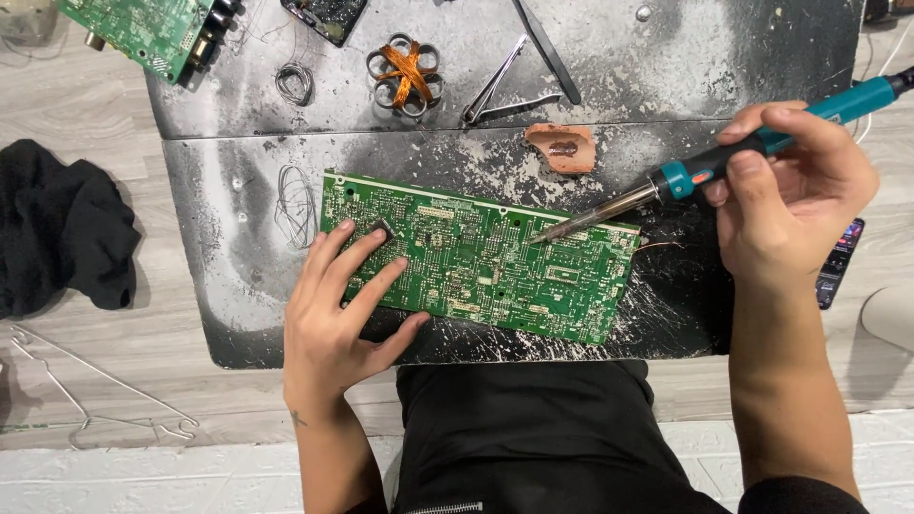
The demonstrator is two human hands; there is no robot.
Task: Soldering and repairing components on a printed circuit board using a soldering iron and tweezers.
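Scorched metal surface (228,247) carrying a green circuit board (476,259) at centre. Left hand (333,314), at 8 o'clock, fingers spread flat on the board's left end. Right hand (790,195), at 3 o'clock, fingers gripping a teal soldering iron (705,171), tip touching the board.

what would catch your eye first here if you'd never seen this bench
The long green circuit board in the middle of the scorched dark work plate. The left hand presses its left end flat, while the right hand holds a teal-handled soldering iron, tip touching the board's upper middle.
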